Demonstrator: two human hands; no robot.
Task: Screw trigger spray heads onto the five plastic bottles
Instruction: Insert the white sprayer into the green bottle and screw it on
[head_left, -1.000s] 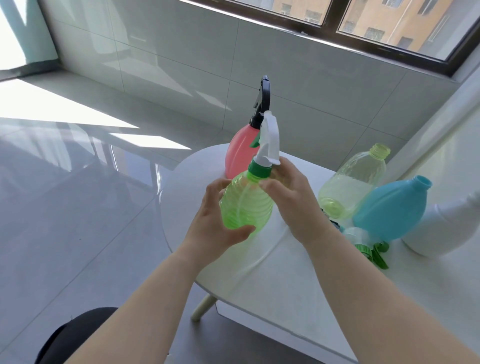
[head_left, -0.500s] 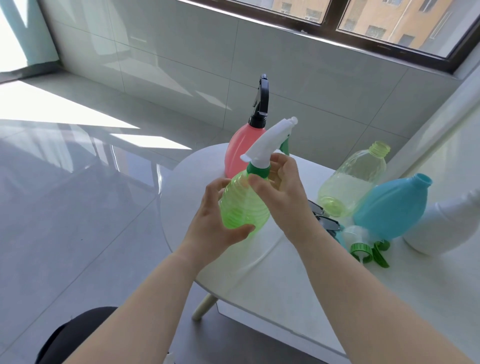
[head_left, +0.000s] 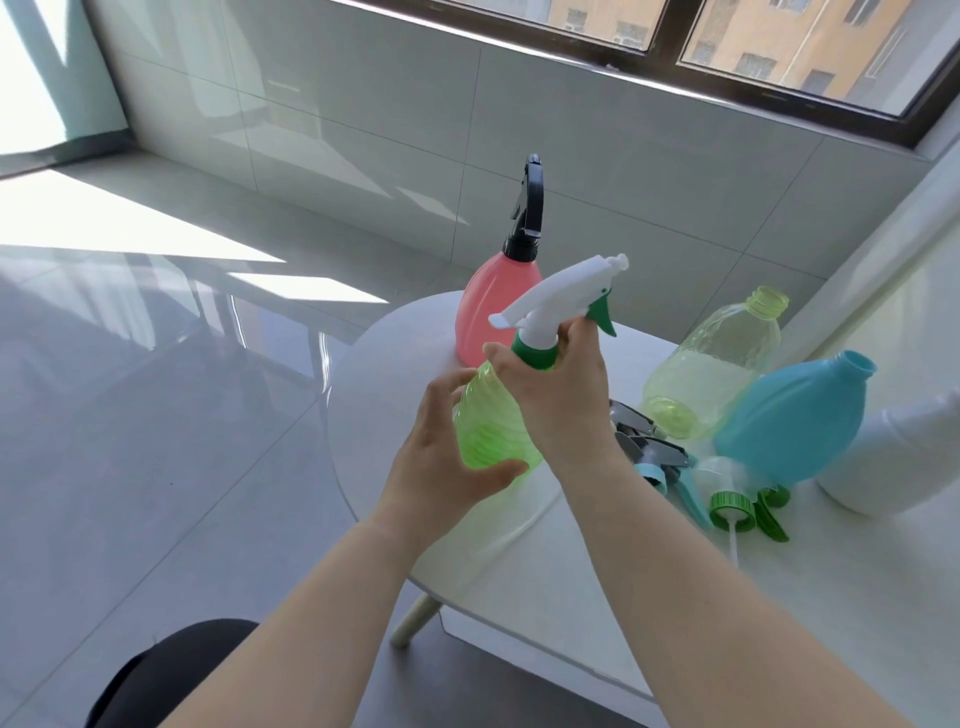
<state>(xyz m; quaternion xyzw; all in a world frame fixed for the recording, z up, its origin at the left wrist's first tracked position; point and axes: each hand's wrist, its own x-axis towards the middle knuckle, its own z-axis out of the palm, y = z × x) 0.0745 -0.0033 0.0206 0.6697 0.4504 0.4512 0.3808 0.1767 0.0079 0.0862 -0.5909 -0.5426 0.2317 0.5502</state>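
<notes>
Fingers (head_left: 470, 475) of the left hand (head_left: 439, 467) are wrapped around the lower body of the translucent green ribbed plastic bottle (head_left: 488, 428), thumb across the front, clamping it above the near edge of the round white tabletop (head_left: 519, 571). Fingers (head_left: 498, 358) of the right hand (head_left: 563, 405) are closed around the green threaded collar (head_left: 535, 356) of the white trigger spray head with green lever (head_left: 558, 291), which sits on the neck of the green bottle. The nozzle of this spray head points up and to the right. The bottle is tilted, neck leaning right.

Behind the hands, the pink plastic bottle (head_left: 493, 312) stands upright on the tabletop with a black trigger spray head (head_left: 530, 208) fitted on its neck.

To the right, three bottles have open necks:
- the clear yellowish plastic bottle (head_left: 717, 369), tilted;
- the light blue plastic bottle (head_left: 795, 421), tilted, just beside the clear one;
- the white plastic bottle (head_left: 898, 467), partly cut off at the frame edge.

Loose spray heads lie on the tabletop in front of these bottles: a grey one (head_left: 649, 441), a light blue one (head_left: 685, 483) and a green-collared one (head_left: 737, 512). They lie close together; whether they touch cannot be determined.
</notes>
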